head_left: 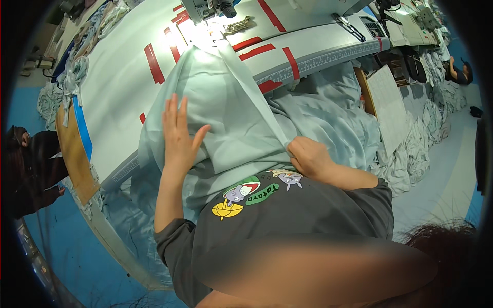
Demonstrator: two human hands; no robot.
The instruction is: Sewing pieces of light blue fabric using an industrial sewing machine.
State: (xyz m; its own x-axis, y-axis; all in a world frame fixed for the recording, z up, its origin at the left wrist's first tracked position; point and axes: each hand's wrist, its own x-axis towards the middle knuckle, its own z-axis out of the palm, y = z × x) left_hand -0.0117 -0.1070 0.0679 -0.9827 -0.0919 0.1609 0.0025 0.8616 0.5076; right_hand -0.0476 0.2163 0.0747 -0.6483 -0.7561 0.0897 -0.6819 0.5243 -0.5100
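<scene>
A large pale green cloth (226, 110) runs from under the lit head of a sewing machine (205, 13) down over the table's near edge to my lap. My left hand (179, 128) lies on the cloth's left part, fingers stretched out and thumb spread. At the right, my right hand (309, 158) is closed on the cloth's folded edge, drawing it into a straight line toward the machine. The needle area is washed out by the lamp's glare. More of the same cloth hangs in folds to the right of my right hand and below the table at the left.
The white table (118, 77) carries strips of red tape (154, 63) and a ruler scale (328, 59) along its near edge. A small control panel (372, 26) sits at the right. Cloth heaps (405, 164) lie beyond a pale board (386, 108). Other people (38, 169) are at left and far right.
</scene>
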